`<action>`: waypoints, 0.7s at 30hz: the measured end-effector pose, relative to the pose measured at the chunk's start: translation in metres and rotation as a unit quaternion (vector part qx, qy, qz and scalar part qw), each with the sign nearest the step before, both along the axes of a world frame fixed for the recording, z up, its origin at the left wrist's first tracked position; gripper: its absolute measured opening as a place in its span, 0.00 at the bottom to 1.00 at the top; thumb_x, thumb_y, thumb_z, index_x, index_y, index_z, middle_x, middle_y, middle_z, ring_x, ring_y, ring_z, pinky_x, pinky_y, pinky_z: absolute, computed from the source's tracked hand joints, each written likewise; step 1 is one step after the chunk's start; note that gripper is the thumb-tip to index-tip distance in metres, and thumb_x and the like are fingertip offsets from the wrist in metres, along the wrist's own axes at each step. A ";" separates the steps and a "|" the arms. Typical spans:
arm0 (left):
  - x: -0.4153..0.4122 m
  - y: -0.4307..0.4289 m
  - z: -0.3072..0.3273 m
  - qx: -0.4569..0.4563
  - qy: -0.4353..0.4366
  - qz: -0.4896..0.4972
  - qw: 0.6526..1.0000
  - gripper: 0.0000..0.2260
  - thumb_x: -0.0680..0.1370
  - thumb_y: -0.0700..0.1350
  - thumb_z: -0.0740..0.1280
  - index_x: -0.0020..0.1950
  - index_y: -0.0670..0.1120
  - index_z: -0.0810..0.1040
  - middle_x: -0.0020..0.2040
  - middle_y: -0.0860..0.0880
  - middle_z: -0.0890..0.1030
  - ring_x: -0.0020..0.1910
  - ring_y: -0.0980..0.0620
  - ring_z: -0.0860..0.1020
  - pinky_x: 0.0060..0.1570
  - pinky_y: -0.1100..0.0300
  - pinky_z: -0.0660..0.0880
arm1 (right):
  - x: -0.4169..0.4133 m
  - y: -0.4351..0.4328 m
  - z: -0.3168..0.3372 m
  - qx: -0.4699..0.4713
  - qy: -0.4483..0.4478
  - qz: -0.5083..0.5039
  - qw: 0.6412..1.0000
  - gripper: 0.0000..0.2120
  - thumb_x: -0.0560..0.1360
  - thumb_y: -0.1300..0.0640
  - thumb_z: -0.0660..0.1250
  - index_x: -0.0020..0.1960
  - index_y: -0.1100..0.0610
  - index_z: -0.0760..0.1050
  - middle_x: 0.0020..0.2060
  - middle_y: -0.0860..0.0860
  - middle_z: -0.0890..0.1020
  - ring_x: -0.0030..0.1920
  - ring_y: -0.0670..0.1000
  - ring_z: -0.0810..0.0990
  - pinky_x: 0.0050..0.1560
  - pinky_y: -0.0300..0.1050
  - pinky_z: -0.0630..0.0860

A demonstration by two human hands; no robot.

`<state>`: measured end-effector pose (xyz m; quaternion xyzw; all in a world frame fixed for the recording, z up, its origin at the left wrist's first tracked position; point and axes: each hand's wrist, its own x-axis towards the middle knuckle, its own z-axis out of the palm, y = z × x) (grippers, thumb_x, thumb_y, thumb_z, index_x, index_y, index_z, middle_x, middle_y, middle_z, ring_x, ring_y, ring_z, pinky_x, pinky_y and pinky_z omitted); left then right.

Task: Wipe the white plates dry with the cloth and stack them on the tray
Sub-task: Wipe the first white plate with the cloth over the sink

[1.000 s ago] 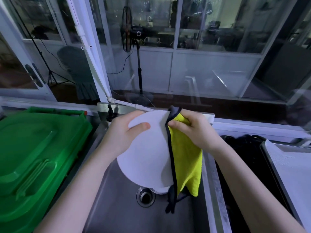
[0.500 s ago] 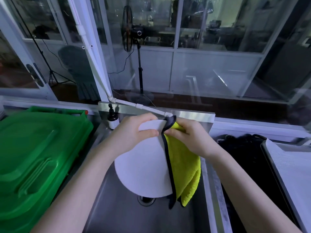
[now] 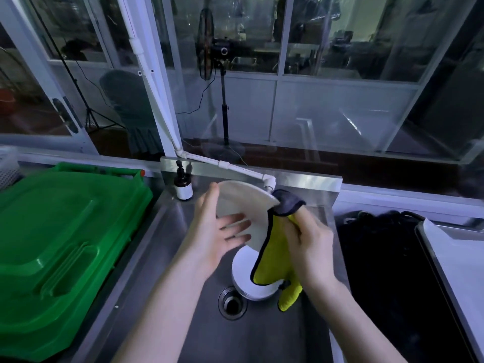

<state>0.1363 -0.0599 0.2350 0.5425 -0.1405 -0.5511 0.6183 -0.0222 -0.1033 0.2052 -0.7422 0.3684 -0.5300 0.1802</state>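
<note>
A white plate (image 3: 243,203) is held tilted above the steel sink (image 3: 262,334). My left hand (image 3: 217,231) supports it from the left, thumb on the rim and straight fingers spread against its near face. My right hand (image 3: 306,242) grips the yellow cloth (image 3: 272,258), whose dark edge wraps over the plate's right rim. Below, a stack of white plates (image 3: 245,281) sits in the sink beside the drain (image 3: 231,303), partly hidden by the hanging cloth. The tray (image 3: 461,260), lined in white, lies at the far right.
A green bin lid (image 3: 57,244) fills the left side. A brown pump bottle (image 3: 183,186) stands at the sink's back left corner. A white pipe tap (image 3: 235,169) ends just behind the plate. Something black (image 3: 379,271) lies between sink and tray.
The plate has tipped from upright to nearly flat and moved up toward the tap. My left hand shifted to spread fingers under it. The plate stack in the sink is now uncovered.
</note>
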 end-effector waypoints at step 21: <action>0.005 0.003 -0.013 -0.173 0.102 -0.041 0.979 0.27 0.76 0.46 0.62 0.77 0.50 0.69 0.68 0.42 0.80 0.64 0.44 0.81 0.55 0.52 0.81 | 0.024 -0.010 -0.006 -0.020 0.199 0.143 0.969 0.21 0.83 0.50 0.55 0.71 0.58 0.71 0.71 0.51 0.73 0.74 0.51 0.65 0.73 0.51 0.63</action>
